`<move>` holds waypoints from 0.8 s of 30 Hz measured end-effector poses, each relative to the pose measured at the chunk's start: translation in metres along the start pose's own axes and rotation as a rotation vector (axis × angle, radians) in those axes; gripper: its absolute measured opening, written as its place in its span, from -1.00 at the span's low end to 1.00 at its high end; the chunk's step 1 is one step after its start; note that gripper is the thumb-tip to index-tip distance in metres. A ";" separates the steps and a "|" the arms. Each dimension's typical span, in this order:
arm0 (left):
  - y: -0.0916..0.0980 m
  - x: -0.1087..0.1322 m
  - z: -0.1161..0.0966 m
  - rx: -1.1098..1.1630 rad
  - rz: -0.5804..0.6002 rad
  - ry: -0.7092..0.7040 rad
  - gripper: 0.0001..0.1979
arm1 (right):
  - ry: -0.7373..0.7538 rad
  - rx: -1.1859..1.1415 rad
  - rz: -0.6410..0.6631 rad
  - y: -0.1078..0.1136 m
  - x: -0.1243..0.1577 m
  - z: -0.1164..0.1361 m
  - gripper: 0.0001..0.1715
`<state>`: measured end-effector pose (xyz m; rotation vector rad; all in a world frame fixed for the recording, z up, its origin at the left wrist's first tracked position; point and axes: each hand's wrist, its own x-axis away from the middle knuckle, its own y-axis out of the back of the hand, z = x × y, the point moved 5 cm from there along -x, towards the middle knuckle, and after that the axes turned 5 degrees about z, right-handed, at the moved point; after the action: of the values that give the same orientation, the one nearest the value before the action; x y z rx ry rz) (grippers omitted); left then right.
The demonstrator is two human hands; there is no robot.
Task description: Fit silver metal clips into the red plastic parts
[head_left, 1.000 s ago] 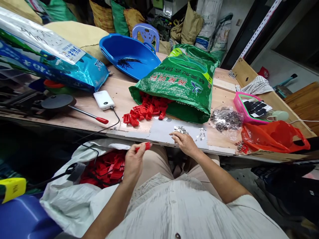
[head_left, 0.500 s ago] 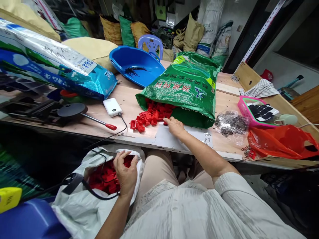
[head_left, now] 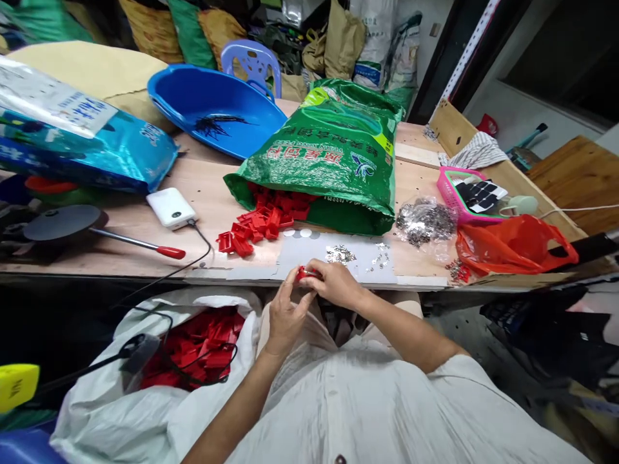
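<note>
Low in the middle of the frame, at the front edge of a wooden table (head_left: 207, 187), the left hand (head_left: 286, 316) and right hand (head_left: 336, 285) meet on a small red plastic piece (head_left: 308, 274). Neither hand is open: the right thumb and fingertips (head_left: 322, 270) pinch the piece from the right, while the left fingers (head_left: 293, 280) bend upward and press it from the other side. Both forearms rise from the bottom of the frame, one from lower left and one from lower right, and angle inward over the person's lap.

Just behind the hands lies a grey sheet (head_left: 309, 258) scattered with small silver metal bits (head_left: 340, 254). Above it, a heap of red plastic pieces (head_left: 256, 225) spills from the mouth of a green woven sack (head_left: 329, 154). More red pieces fill a white sack (head_left: 193, 348) at lower left, beside the left forearm. Toward the right sit a clear bag of metal bits (head_left: 425, 222), a pink basket (head_left: 467, 196) and an orange-red plastic bag (head_left: 512, 245). At upper left, a blue basin (head_left: 213, 109) holds black strands.
</note>
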<state>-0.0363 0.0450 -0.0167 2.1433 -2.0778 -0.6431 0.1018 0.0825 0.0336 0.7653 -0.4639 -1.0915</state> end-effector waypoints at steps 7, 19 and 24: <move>-0.035 0.020 0.000 0.260 0.175 0.176 -0.64 | 0.050 -0.164 0.072 -0.001 0.053 -0.003 -0.90; -0.051 0.027 -0.016 0.781 0.284 0.452 -0.48 | -0.362 0.189 -0.283 0.065 0.091 -0.109 -0.85; -0.048 0.024 -0.021 0.788 0.258 0.430 -0.58 | -0.366 0.308 -0.243 0.058 0.083 -0.108 -0.88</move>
<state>0.0162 0.0204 -0.0202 1.9664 -2.5004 0.7228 0.2438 0.0558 0.0031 0.9100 -0.8812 -1.4164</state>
